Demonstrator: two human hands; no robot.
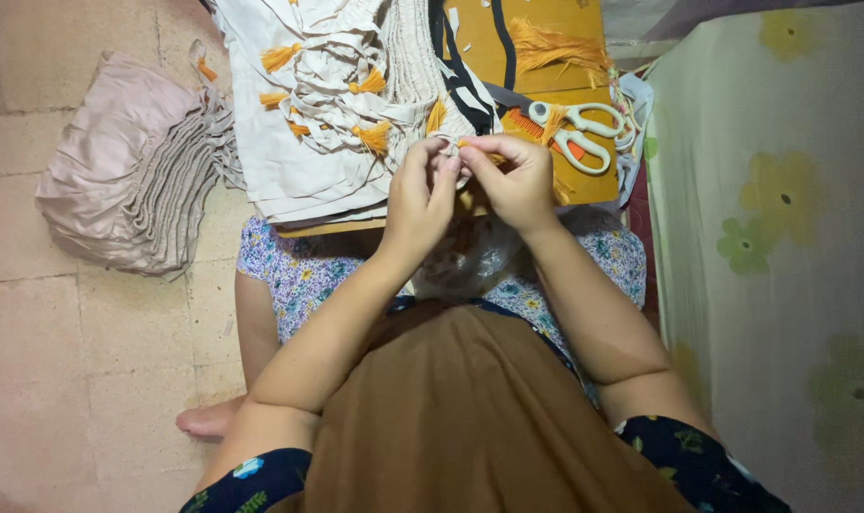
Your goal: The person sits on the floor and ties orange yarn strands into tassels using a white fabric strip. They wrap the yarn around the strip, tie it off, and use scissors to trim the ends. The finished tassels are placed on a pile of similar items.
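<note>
Orange tassel point(472, 144) pinched on cream cord by left hand point(422, 195) and right hand point(515, 180); keep fingertips tight, strands together

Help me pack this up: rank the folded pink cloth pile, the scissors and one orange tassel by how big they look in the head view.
1. folded pink cloth pile, by far the largest.
2. scissors.
3. orange tassel, smallest.
All lie about equally far from the camera, so the order looks safe.

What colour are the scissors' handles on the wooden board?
White, plastic-handled scissors lying on the yellow-brown wooden board; the head view shows them best.
</note>
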